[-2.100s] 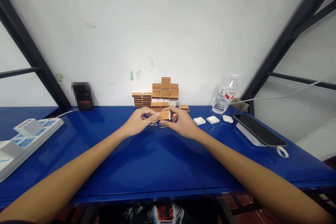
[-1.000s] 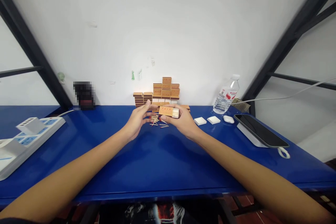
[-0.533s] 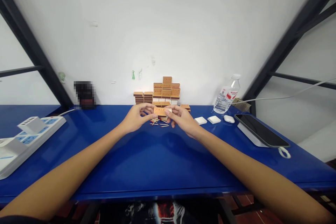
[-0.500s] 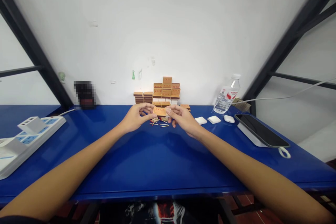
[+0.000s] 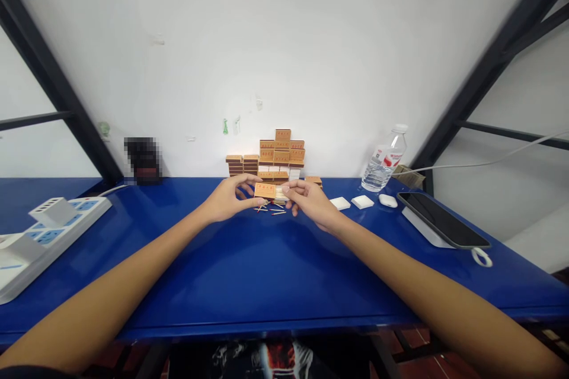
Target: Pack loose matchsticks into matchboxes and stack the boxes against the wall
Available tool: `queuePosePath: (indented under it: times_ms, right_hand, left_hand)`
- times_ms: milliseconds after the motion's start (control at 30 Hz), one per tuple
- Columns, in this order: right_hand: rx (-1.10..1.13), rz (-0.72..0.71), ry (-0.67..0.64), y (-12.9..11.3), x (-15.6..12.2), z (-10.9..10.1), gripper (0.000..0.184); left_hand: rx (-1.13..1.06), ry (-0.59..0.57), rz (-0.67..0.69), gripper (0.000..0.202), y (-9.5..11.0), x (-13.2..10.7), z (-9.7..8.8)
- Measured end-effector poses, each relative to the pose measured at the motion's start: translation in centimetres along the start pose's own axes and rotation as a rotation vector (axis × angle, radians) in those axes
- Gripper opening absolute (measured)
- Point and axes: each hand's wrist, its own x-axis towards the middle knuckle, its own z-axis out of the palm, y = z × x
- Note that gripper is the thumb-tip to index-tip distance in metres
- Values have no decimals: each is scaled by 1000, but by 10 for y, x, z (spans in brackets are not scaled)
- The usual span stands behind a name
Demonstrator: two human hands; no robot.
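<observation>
My left hand (image 5: 229, 196) is closed on the orange sleeve of a matchbox (image 5: 265, 190), its thumb along the lower edge. My right hand (image 5: 313, 202) pinches the right end of the box's white inner tray (image 5: 280, 192), which sticks partway out of the sleeve with pale matchsticks showing in it. Below the box, several loose matches (image 5: 278, 211) with red heads lie on the blue table (image 5: 258, 272). Just behind my hands rises a stepped stack of matchboxes (image 5: 282, 155), beside a lower stack (image 5: 242, 164) on the left.
To the right stand a water bottle (image 5: 384, 160), two white square pieces (image 5: 362, 202), a white earphone case (image 5: 388, 201) and a phone (image 5: 442, 219) on a white box. A power strip (image 5: 75, 231) lies at left. The wall (image 5: 284, 41) closes off the back.
The sleeve has shifted left with my left hand's fingers, so more of the matchstick-filled tray shows. My right hand has stayed nearly in place.
</observation>
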Motion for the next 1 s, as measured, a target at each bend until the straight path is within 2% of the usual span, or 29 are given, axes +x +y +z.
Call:
queuePosePath:
  times_ms: [67, 200, 600, 700, 867, 1000]
  right_hand:
    - [-11, -1, -32, 2, -1, 1, 43]
    - [-2, -18, -71, 2, -2, 3, 47]
    - [-31, 19, -70, 0, 0, -5, 43]
    - [-26, 20, -78, 1, 1, -5, 43]
    - [21, 16, -50, 0, 4, -10, 48]
    - [41, 10, 20, -6, 10, -25, 47]
  left_hand:
    - [83, 11, 65, 55, 4, -2, 3]
    - [157, -4, 153, 44, 11, -5, 8]
    - [123, 13, 89, 35, -2, -1, 3]
    - [170, -6, 94, 35, -6, 0, -3]
    - [310, -142, 61, 26, -17, 1, -25]
    - [327, -130, 19, 27, -25, 1, -37]
